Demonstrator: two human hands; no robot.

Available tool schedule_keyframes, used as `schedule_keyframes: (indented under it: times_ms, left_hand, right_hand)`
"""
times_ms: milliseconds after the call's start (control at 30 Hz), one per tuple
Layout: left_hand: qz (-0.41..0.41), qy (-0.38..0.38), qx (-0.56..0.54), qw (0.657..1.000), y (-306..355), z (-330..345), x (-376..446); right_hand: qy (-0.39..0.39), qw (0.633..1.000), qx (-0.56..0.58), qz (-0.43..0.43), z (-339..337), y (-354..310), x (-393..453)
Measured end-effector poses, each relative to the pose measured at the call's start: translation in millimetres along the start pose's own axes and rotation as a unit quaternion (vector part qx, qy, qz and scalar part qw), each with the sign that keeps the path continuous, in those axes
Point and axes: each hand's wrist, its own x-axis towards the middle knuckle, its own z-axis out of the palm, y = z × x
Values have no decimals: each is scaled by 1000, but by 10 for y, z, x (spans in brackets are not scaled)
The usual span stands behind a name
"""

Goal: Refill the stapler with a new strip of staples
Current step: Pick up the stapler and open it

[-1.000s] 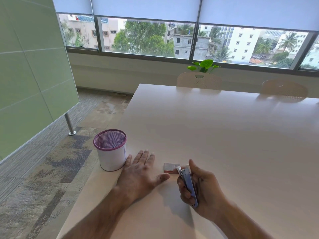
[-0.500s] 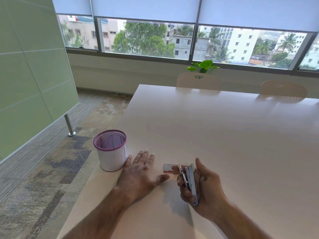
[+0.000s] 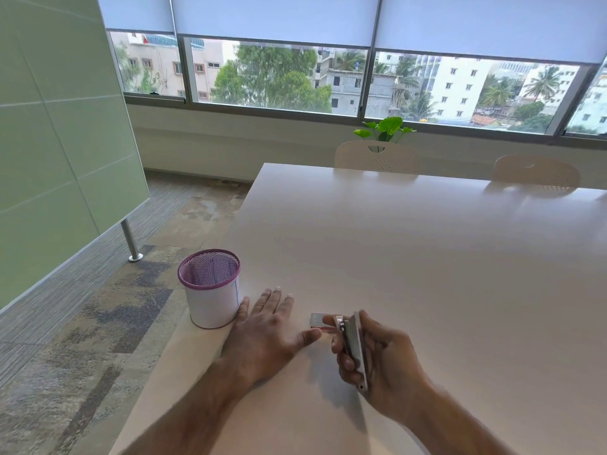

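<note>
Two hands at a pale desk (image 3: 427, 257), one holding a stapler.

The right hand (image 3: 384, 359) grips the silver stapler (image 3: 355, 349) above the desk. The left hand (image 3: 266, 330) lies flat, fingers spread, beside a small staple box (image 3: 320, 320) and pink-rimmed mesh cup (image 3: 212, 287).

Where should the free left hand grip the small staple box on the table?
Pinch the staple box across its short sides from above with the left hand. It lies flat and low beside that thumb; its right end is hidden behind the right hand holding the stapler.
</note>
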Motion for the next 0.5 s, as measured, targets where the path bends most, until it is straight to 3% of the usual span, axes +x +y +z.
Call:
schedule_keyframes:
  times_ms: [133, 267, 367, 500]
  left_hand:
    - [9, 87, -120, 989, 40, -109, 1]
    - [8, 142, -328, 934, 161, -195, -72]
    - [-20, 118, -489, 864, 361, -249, -144]
    - [-56, 95, -677, 727, 669, -247, -220]
  right_hand:
    - [-5, 999, -10, -37, 67, 19, -10]
    - [2, 996, -38, -82, 99, 24, -35]
    - [32, 990, -60, -121, 119, 38, -40]
    - [55, 969, -119, -211, 160, 38, -93]
